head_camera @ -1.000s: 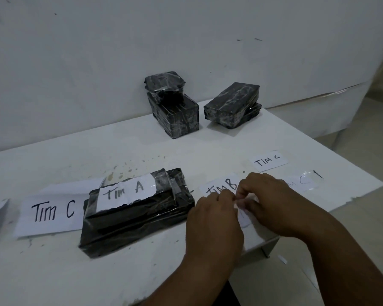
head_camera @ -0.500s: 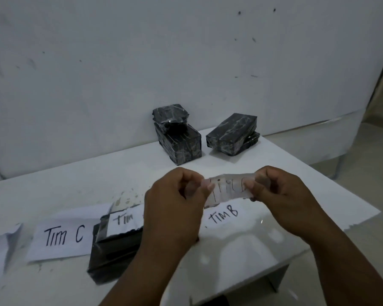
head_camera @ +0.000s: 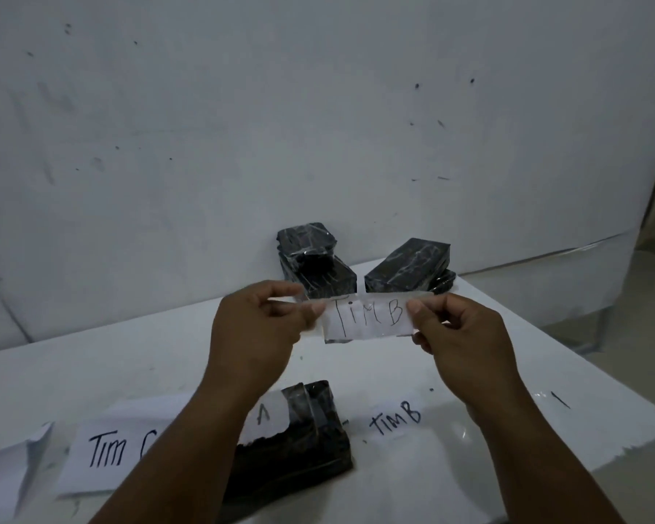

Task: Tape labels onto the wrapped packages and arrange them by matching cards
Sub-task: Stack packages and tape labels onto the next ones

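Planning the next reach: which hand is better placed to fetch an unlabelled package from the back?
Probably the right hand: the far right package sits just beyond it. Both it and the left hand pinch the Tim B label, so one must let go.

The last letter on the "Tim C" card (head_camera: 106,450) was covered by the left forearm (head_camera: 174,459), which also hid most of the label (head_camera: 264,412) on the near package (head_camera: 303,444). A paper (head_camera: 1,482) was cut off by the left edge. The writing near the right table edge (head_camera: 558,399) was too faint to be read.
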The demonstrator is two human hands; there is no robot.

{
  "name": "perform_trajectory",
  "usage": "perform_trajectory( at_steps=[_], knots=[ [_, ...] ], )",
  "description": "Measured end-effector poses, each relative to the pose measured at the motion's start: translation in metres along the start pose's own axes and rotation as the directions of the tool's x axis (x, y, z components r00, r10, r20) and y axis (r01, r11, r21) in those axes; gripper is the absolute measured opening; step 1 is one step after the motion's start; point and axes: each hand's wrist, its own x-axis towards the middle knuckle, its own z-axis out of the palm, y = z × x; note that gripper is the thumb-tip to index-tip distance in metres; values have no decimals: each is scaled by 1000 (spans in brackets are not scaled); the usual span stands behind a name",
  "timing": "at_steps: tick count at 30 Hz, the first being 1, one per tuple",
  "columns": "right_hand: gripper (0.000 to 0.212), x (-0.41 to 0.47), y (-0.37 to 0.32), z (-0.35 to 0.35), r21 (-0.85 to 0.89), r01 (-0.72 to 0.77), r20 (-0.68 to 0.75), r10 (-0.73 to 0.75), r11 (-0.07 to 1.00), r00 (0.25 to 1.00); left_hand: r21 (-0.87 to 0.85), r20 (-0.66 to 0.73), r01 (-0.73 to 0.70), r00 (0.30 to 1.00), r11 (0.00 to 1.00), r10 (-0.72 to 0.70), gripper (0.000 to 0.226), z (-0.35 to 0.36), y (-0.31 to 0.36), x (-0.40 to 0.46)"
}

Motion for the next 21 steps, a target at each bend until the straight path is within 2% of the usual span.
perform_trajectory(
  at_steps=[3, 7, 9, 14, 18, 21],
  knots=[
    [13, 10, -1, 10, 45, -16, -69, 19, 999, 997, -42, 5, 41, 999, 998, -40, 32, -1, 2, 22],
    [19, 28, -5, 19, 87, -19, -138, 31, 996, 990, 1, -8, 70, 998, 998, -70, 17, 4, 6, 56],
    [17, 38, -8, 24, 114, -26, -156, 44, 993, 987, 25, -12, 132, 991, 991, -131, 19, 9, 5, 80],
    [17, 56, -10, 39, 193, -92, -145, 121, 977, 982, 39, 69, 371, 925, 928, -373, 51, 24, -2, 136],
    [7, 64, -4, 46, 243, -138, -122, 172, 960, 978, 67, 58, 487, 869, 871, -490, 81, 39, -20, 173],
    [6, 68, 2, 49, 264, -160, -111, 195, 951, 975, 76, 48, 532, 843, 843, -536, 89, 51, -36, 194]
  ],
)
